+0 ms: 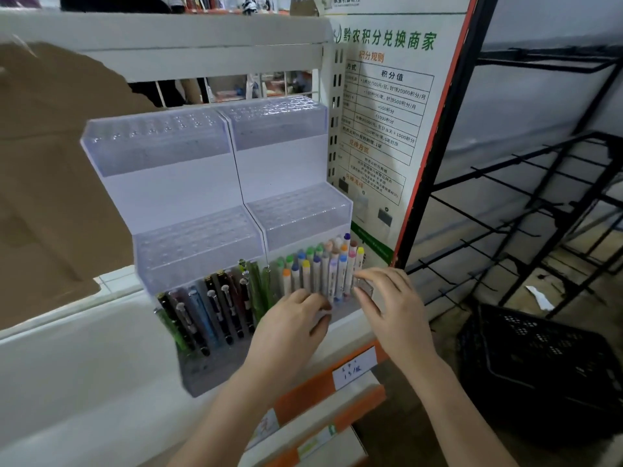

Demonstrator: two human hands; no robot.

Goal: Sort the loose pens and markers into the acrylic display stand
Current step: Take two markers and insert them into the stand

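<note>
Two clear acrylic display stands (188,187) sit side by side on a white shelf, each with stepped tiers of holes. The upper tiers hold nothing. The left stand's bottom tier holds several dark and green pens (215,308). Several white markers (323,267) with coloured caps fill the right stand's bottom tier. My left hand (296,325) rests against the lower front of the marker row, fingers curled on the stand's front edge. My right hand (387,298) grips the right front corner of the same tier beside the markers.
A printed notice board (384,106) stands right of the stands. A black wire rack (539,210) and a black plastic crate (546,365) lie to the right. Brown cardboard (50,163) is at the left. An orange shelf edge with a price label (354,365) runs below.
</note>
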